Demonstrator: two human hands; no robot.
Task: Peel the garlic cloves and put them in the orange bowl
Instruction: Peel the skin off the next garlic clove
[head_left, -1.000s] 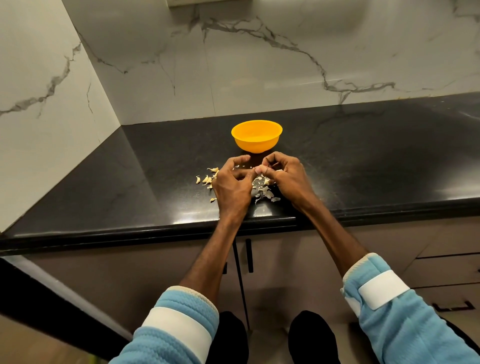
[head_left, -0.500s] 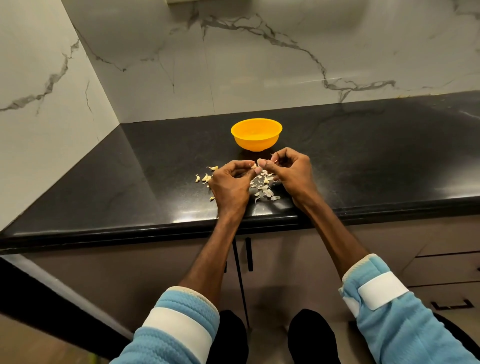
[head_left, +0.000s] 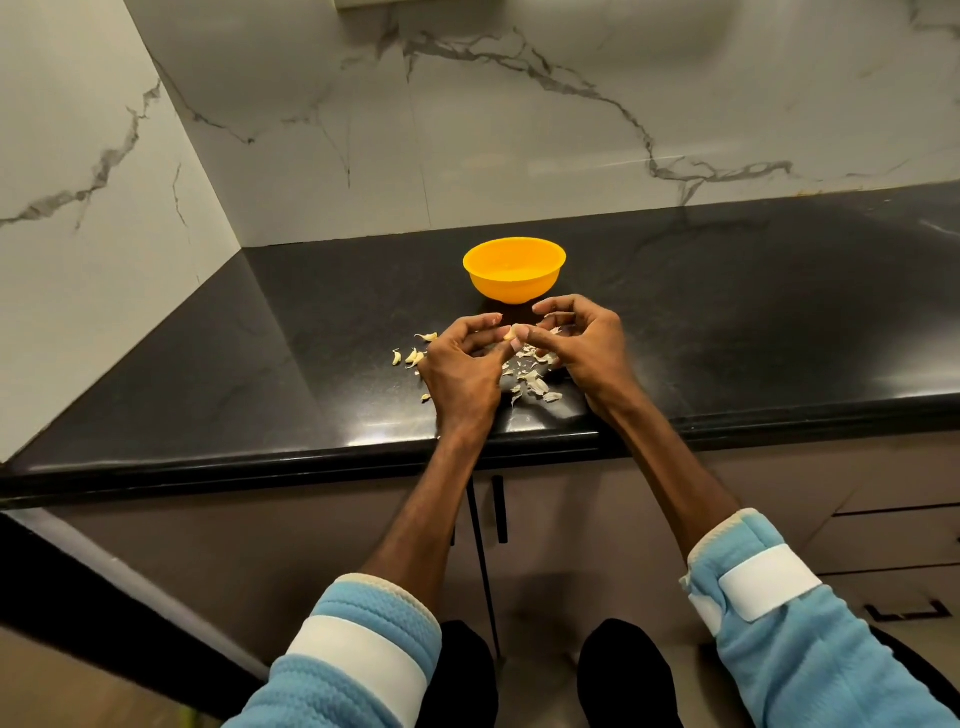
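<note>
Garlic clove pinched btwn both hands' fingertips

L grip, R grip, fingers curled, tips meeting in pinch, forearms fwd

Light blue textured sleeves with white straps, cream cuffs.

Orange bowl on speckled black counter, grey-veined white marble wall, blue-and-white sleeves.
</note>
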